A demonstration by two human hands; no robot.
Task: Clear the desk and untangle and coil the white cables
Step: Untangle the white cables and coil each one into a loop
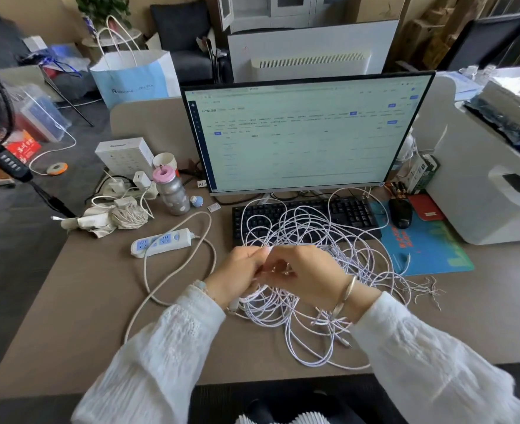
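While our left hand (240,270) and right hand (306,272) meet above the front middle of the bench (78,301), both have fingers curled round strands of the white cables (310,240), pinching them between the two. We see the cables as one loose tangle, spreading from the keyboard (353,209) toward the front edge, with loops hanging under our wrists and one edge lying over the blue mat (430,249). A mouse (400,213) sits on that mat toward the right. Left of the tangle lies a power strip (160,242) with its beige cord (173,276) looped toward the front edge. Behind the keyboard stands the monitor (307,130), and a bottle (171,192) stands just left of it.
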